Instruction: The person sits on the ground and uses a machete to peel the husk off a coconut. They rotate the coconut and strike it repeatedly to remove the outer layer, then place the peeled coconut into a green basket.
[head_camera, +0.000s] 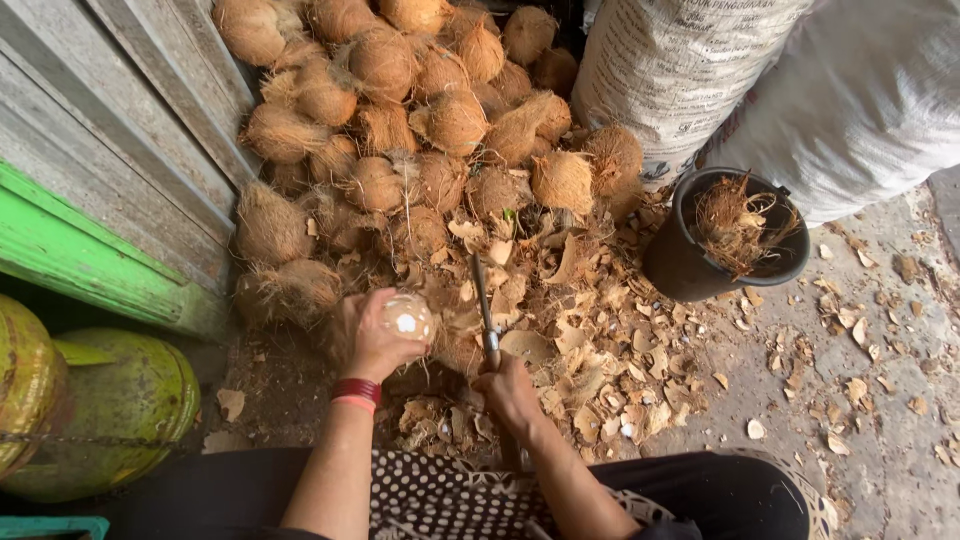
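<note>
Spotted cloth, black with small white dots, lies across the person's lap at the very bottom. Two bare arms reach out from there. A red band sits around the left wrist. The left hand is wrapped around a small peeled coconut, round and pale brown with a white patch on it. It is held up just above the ground, in front of the big pile. The right hand is closed tight on the handle of a long knife. The thin grey blade points away from the person, just beside the coconut.

Under the hands the ground is covered in husk chips, flat, curled and light brown. On the left sit two round green gas tanks, smooth and a bit dirty, next to a bright green board and a grey wooden wall.

On the right stands a black plastic bucket with stringy brown fibre inside. Farther off is the heap of hairy coconuts, round and rough. Behind the bucket lean two big white woven sacks.
</note>
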